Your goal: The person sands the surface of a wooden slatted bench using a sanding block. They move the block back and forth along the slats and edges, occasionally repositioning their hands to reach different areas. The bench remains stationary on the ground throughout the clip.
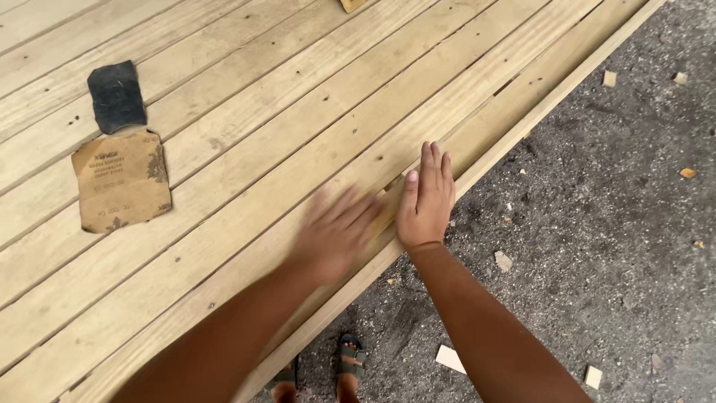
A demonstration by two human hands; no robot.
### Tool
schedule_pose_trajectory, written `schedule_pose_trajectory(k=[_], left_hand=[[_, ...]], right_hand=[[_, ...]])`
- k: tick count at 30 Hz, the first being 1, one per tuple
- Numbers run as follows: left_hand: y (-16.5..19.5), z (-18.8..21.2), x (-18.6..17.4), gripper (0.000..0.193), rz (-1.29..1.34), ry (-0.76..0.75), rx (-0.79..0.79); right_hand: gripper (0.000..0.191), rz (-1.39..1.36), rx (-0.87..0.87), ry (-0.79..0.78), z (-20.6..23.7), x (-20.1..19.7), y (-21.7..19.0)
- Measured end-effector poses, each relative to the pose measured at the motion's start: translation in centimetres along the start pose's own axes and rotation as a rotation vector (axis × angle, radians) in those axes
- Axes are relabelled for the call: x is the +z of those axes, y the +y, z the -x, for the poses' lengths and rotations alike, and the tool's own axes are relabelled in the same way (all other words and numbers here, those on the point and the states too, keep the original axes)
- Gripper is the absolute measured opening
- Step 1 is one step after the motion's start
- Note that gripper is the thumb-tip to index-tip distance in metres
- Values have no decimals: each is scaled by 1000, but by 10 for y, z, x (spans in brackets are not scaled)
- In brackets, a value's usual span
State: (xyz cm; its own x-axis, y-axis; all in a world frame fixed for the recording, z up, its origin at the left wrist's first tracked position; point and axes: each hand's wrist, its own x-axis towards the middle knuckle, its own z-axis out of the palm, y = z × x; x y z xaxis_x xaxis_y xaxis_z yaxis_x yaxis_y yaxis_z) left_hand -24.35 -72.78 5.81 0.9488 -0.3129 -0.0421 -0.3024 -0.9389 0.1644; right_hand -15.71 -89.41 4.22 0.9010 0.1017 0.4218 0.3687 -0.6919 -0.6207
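Observation:
A platform of pale wooden planks (246, 142) fills most of the view, its edge running diagonally from upper right to lower left. My right hand (426, 198) lies flat on the outermost planks near that edge, fingers together and pointing up the boards. My left hand (337, 231) is blurred with motion beside it, palm down on the planks, fingers spread, holding nothing. Two sheets of sandpaper rest at the left, out of reach: a brown one (123, 181) lying back side up and a smaller black one (117, 95) just above it.
Dark gravelly ground (611, 209) lies to the right of the platform edge, strewn with small wood offcuts (450, 358). My sandalled feet (349, 360) stand at the bottom by the edge. A small wood piece (351, 4) pokes in at the top.

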Motion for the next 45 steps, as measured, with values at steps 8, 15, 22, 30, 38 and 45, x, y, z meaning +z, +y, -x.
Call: schedule_pose_trajectory(k=[8, 15, 22, 30, 38, 45], left_hand=[[-38, 160, 11, 60, -126, 231, 102], [-2, -52, 19, 61, -2, -69, -28], [-20, 83, 5, 60, -45, 153, 70], [-42, 138, 21, 61, -99, 221, 72], [-14, -65, 1, 56, 59, -46, -154], [-80, 107, 2, 73, 544, -60, -354]], right_hand=[[59, 39, 63, -53, -1, -1, -7], [59, 58, 16, -25, 0, 0, -1], [59, 51, 43, -14, -1, 1, -1], [58, 67, 70, -37, -1, 0, -7], [54, 153, 61, -65, -6, 0, -2], [77, 474, -226, -520, -25, -2, -20]])
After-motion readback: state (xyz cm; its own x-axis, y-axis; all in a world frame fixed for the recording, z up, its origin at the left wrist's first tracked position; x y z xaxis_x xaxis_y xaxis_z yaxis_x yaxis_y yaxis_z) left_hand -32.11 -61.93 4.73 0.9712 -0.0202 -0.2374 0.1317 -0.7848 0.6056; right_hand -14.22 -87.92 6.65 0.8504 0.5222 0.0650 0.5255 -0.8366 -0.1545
